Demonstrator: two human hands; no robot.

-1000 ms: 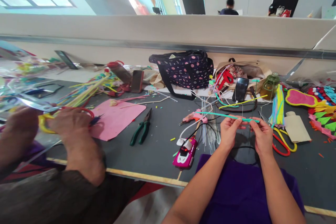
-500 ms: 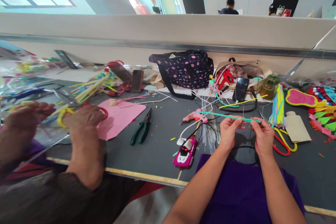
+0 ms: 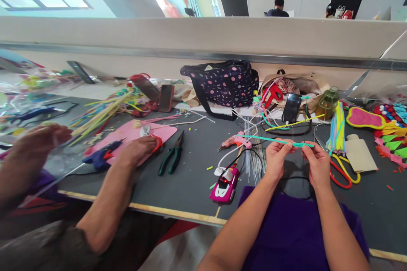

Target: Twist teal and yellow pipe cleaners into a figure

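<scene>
Between my hands a turquoise pipe cleaner (image 3: 259, 137) is stretched almost level above the table, its long free end reaching left past the pink glue gun (image 3: 237, 140). My left hand (image 3: 277, 160) pinches it between thumb and fingers. A short way right, my right hand (image 3: 319, 165) pinches its other end, where it looks doubled or twisted. Just behind my hands lie a yellow pipe cleaner (image 3: 295, 123) and a dark phone (image 3: 291, 109). Scissors with red and yellow handles (image 3: 341, 176) rest beside my right hand.
A magenta power socket (image 3: 225, 186) and green-handled pliers (image 3: 171, 154) lie to the left. A co-worker's hand (image 3: 143, 149) is at red-handled scissors (image 3: 156, 144) over pink sheet material, near a blue glue gun (image 3: 100, 157). A patterned bag (image 3: 227, 84) and glass jar (image 3: 329, 100) stand behind.
My hands stay almost in place, the right one shifting slightly left along the pipe cleaner. The co-worker's nearer hand has moved right with the scissors, uncovering the blue glue gun.
</scene>
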